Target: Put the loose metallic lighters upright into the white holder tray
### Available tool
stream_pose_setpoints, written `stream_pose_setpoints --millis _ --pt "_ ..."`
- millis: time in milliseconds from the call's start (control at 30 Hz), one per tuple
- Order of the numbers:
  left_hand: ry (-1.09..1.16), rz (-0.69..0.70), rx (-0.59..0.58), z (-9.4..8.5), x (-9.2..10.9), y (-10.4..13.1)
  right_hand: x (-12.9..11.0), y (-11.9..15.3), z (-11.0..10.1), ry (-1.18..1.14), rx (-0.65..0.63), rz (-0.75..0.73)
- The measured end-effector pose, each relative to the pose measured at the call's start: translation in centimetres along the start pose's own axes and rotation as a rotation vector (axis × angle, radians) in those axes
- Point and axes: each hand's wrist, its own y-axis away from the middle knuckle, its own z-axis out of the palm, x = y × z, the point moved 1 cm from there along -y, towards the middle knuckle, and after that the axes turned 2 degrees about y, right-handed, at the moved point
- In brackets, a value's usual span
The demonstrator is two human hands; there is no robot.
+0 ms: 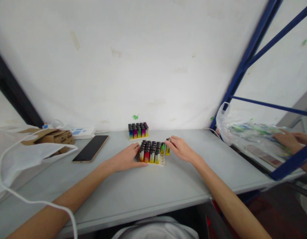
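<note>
A white tray (161, 162) stands on the grey table, with several black-topped lighters (150, 151) upright in rows. Its right-hand column shows bare slots at the near end and a green lighter (162, 149) farther back. My left hand (127, 157) is closed round the tray's left side, thumb along the near edge. My right hand (179, 147) pinches a yellow lighter (167, 151) by its top, upright beside the tray's right side. Whether that lighter touches the tray I cannot tell.
Behind stands a second tray of lighters (138, 131) near the wall. To the left lie a phone (91, 148), a white box (82, 132), cardboard (56, 139) and a plastic bag (16, 159); a white cable (39, 201) crosses the foreground. A blue frame (239, 78) and another person's hands (287, 141) are right.
</note>
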Motion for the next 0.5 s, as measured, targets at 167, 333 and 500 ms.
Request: stream_pose_setpoints --millis 167,333,500 --pt "0.032 0.003 0.011 0.0 -0.1 0.0 0.9 0.3 0.2 -0.033 -0.158 0.075" --pt "0.041 -0.010 0.015 0.0 0.0 0.0 1.3 0.6 0.5 -0.067 -0.200 0.070" --pt "0.053 -0.007 0.028 0.0 -0.1 0.0 1.5 0.4 1.4 -0.012 -0.195 0.019"
